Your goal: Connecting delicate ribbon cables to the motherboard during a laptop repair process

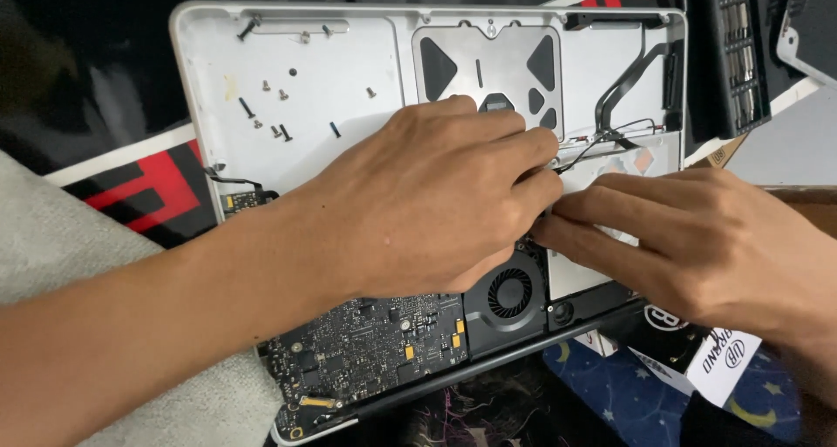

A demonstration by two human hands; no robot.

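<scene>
My left hand point(436, 198) lies palm-down across the middle of the opened silver aluminium laptop shell point(205, 81), which sits upside down in front of me with its bottom cover off. The fingers point(510, 150) are curled together and reach right, their tips meeting the fingertips point(571, 216) of my right hand point(697, 238), which comes in from the right edge. Both sets of fingertips pinch at the same small spot just above the black round cooling fan point(510, 292), beside the thin black cables point(610, 137) that run off toward the far right corner. What exactly is pinched between them I cannot tell, since my own fingers hide it.

Near me, under my left wrist, the dark green-black circuit board point(366, 347) with small yellow components lies in the shell, the fan just to its right. On the far side, the grey square trackpad underside point(488, 59) with dark triangular pads shows above my left knuckles. Several small loose dark and silver screws point(279, 133) lie scattered on the bare metal at the far left of the shell.

Around the laptop: a black mat with red and white stripes point(157, 185) to the left, a grey cloth point(52, 246) at the near left, a black tray of screwdriver bits point(737, 63) at the far right, and a dark blue fabric with yellow stars and moons point(628, 395) near right.
</scene>
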